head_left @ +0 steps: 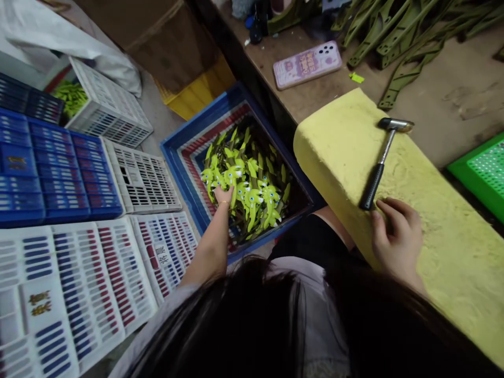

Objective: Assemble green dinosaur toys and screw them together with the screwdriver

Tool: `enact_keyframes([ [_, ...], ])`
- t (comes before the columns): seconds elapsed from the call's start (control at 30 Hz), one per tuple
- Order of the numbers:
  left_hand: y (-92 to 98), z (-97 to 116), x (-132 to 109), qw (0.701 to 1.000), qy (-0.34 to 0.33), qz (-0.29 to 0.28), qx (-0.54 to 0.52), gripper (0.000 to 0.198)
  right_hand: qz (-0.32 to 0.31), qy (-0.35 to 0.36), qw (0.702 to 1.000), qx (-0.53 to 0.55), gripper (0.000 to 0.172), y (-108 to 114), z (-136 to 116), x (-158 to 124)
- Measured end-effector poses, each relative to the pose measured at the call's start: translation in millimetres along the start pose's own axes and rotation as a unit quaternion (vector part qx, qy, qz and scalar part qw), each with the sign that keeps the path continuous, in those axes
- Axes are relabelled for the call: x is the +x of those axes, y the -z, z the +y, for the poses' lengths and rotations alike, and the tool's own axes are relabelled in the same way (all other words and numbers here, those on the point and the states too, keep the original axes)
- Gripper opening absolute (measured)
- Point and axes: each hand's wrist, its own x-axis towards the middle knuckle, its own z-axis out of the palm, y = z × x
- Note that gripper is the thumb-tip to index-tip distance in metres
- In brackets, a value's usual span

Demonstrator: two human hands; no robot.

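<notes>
My left hand [224, 195] reaches down into a blue-rimmed basket [179, 144]. Its fingers are closed on a yellow-green toy figure [233, 174] with blue eyes, at the top of a pile; the fingertips are partly hidden. More such figures [255, 198], with dark olive parts, fill the basket. Over a yellow foam block [334, 136], my right hand [399, 241] is loosely curled, thumb and forefinger apart, holding nothing. Just beyond its fingertips is the black grip of a small hammer [380, 163], which lies on the block.
White crates [90, 283] and blue crates [55, 168] stand at the left. A phone in a pink case [307, 64] lies on the brown table [437, 126], near several olive curved parts [411, 73]. A green perforated tray [486, 168] sits at the right edge.
</notes>
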Motion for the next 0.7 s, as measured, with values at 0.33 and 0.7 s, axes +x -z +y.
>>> enact_keyframes([
  [0.33,-0.5,118.2,-72.3,0.948,-0.303,-0.094,-0.007,0.034,0.184,-0.122,0.975,0.028,0.017,52.4,-0.6,-89.6],
  [0.7,-70.4,193.9,-263.6,0.380,-0.867,-0.323,-0.001,0.010,0.490,-0.566,0.589,-0.305,0.054,224.5,76.4,-396.5],
])
